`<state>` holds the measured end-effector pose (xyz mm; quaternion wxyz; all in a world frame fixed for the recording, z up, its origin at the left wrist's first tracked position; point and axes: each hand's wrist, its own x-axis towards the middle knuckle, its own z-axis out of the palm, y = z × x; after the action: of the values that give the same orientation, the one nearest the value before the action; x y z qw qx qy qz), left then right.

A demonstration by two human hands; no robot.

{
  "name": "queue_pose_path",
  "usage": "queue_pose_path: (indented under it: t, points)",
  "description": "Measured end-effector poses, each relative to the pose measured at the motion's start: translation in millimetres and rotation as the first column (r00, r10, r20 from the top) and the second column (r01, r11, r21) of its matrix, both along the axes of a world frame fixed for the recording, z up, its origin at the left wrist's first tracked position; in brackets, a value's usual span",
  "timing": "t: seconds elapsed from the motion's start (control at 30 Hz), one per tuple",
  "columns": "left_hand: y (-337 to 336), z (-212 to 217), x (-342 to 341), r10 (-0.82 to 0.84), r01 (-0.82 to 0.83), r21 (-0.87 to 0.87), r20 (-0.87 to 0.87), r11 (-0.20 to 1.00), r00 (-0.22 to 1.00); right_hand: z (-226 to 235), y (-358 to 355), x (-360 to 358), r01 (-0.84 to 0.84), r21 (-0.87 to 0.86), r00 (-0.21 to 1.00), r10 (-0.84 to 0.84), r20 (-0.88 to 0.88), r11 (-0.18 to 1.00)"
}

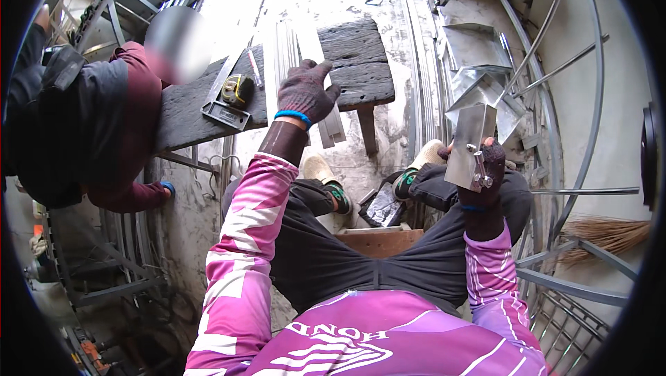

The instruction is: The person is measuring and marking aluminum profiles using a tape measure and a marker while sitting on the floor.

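My left hand (307, 93), in a dark knitted glove, lies over long silver metal profiles (283, 46) on the dark wooden bench. Its fingers are spread, and no object shows in its grasp. At the right, above my knee, my right hand (494, 161) is closed around a flat, shiny rectangular metal piece (470, 141), holding it tilted upright. Small shiny cylindrical fittings (480, 171) show at the lower end of that piece; whether they are fixed to it I cannot tell. Left of my left hand, a yellow and black tape measure (237, 90) sits beside a small metal square (226, 115).
The worn wooden bench (357, 53) stands ahead of me. Another person (76, 119) in dark clothes leans at its left end. Bent sheet metal (479, 46) and metal bars lie at the right, near a straw broom (596, 236). Metal frames (114, 293) stand at the lower left.
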<state>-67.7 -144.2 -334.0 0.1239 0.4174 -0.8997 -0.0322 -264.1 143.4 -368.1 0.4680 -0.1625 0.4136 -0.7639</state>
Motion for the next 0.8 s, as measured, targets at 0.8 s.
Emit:
queue_pose_path:
  t: [0.8]
  points:
    - [-36.7, -33.2, 117.9, 0.497, -0.414, 0.598, 0.030, 0.686, 0.867, -18.5, 6.1, -7.9, 0.119, -0.132, 0.922, -0.158, -0.353, 0.984]
